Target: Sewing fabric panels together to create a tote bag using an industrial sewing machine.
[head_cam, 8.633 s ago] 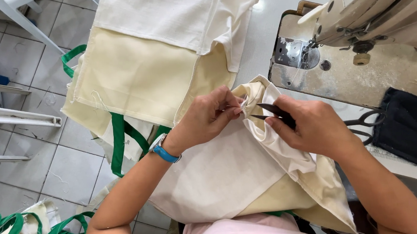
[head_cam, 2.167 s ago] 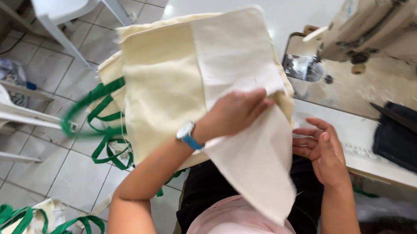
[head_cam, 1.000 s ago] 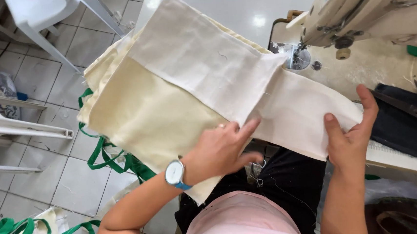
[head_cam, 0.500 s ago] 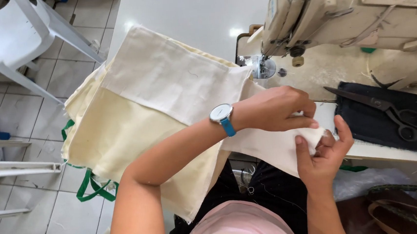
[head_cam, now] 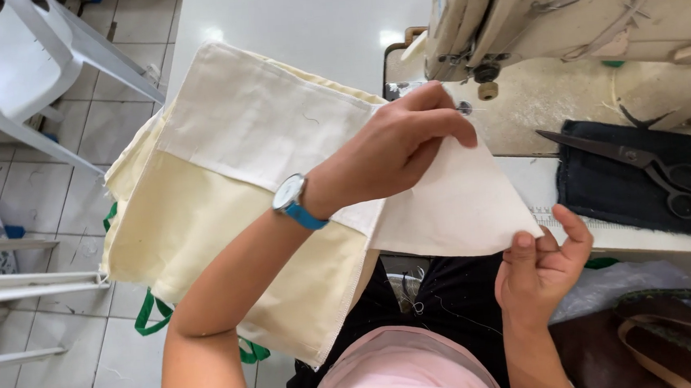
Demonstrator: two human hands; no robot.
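Head view, centre frame: left hand (head_cam: 395, 146) and right hand (head_cam: 541, 273) both pinch the cream cloth piece (head_cam: 452, 207) below the sewing machine (head_cam: 560, 13).

— Counting hands?
— Two: left hand (head_cam: 395, 146) on the white cloth piece (head_cam: 443, 203), right hand (head_cam: 541, 269) at the near corner.
— Cloth pieces?
— One white cloth piece held up; one stack of cream bags (head_cam: 226, 218) on the left, number in the stack impossible to tell.
— Machines?
— One sewing machine (head_cam: 576, 16), far right.
— Cutting tools?
— One pair of scissors (head_cam: 635, 161), on one dark denim patch (head_cam: 645, 189).
— Watches?
— One wristwatch (head_cam: 291, 199), blue strap.
— Chairs?
— One white plastic chair (head_cam: 21, 71) far left; parts of white furniture (head_cam: 20, 290) at the left edge, count unclear.
— Green straps?
— A few green handles (head_cam: 155, 313) under the stack, count unclear.
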